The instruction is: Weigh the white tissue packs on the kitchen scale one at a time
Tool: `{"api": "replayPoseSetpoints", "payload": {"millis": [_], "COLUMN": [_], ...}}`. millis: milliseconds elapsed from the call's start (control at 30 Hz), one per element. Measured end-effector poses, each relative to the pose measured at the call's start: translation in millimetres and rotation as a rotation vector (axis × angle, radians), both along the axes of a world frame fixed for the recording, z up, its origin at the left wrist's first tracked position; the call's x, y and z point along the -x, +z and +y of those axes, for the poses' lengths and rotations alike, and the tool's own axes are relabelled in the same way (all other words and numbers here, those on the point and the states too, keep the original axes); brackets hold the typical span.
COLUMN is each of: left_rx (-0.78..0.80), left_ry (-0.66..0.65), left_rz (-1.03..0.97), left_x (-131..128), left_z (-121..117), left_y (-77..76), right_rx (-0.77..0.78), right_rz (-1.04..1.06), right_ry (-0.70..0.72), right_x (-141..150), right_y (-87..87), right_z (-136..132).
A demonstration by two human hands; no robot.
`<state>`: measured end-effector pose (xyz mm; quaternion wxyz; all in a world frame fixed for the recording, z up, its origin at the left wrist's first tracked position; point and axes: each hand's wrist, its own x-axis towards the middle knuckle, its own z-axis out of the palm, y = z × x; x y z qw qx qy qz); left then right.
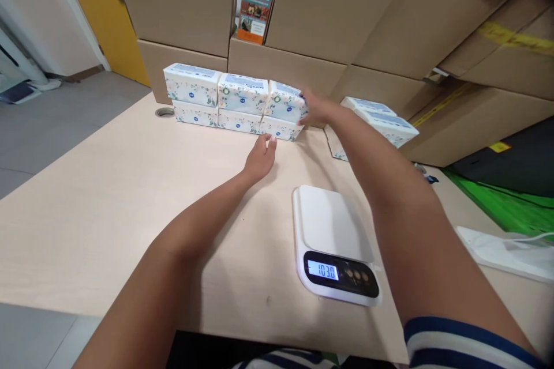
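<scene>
Two rows of white floral tissue packs stand stacked against the cardboard boxes at the back of the table. My right hand (pixel 318 109) grips the right end of the upper right tissue pack (pixel 283 105), fingers at its top corner and thumb low. Just in front of the lower right tissue pack (pixel 277 128) is my left hand (pixel 259 158), its fingers apart and nothing in them. Nearer me lies a white digital scale (pixel 331 225) with a bare platform; its lit display (pixel 322 270) seems to read 103.0.
More tissue packs (pixel 381 118) are stacked at the back right, partly behind my right forearm. Large cardboard boxes (pixel 320 6) form a wall behind the table (pixel 130 202). A white power strip (pixel 511 253) lies at the right. An orange box (pixel 255 11) sits between cartons.
</scene>
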<state>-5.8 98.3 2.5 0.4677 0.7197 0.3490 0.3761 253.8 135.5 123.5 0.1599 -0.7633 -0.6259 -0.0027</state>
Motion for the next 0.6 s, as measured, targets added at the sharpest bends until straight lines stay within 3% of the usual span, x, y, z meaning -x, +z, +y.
{"api": "replayPoseSetpoints", "payload": {"millis": [133,233,300,400,500,600], "left_rx": [0.039,0.068,0.069,0.077,0.090,0.095], "left_ry": [0.015,0.022,0.029,0.042,0.051,0.053], "left_rz": [-0.016,-0.027,-0.021,-0.016,-0.033,-0.056], "left_x": [1,0,-2,-4,-5,-6], "left_z": [4,6,8,10,10,10], "left_y": [-0.4,-0.1,0.6,2.3,4.1,5.1], "right_rx": [0.039,-0.292,-0.501,-0.549,-0.575,-0.578], "right_rz": [-0.026,0.023,0.115,0.296,0.370,0.346], "right_ry": [-0.157,-0.442,-0.703,-0.924,-0.933,-0.891], "right_x": [-30,-57,-71,-81,-81,-75], "right_y": [38.5,46.9,38.6,15.0,-9.9,-35.6], "right_z": [-44,-96,-130,-165,-177,-172]}}
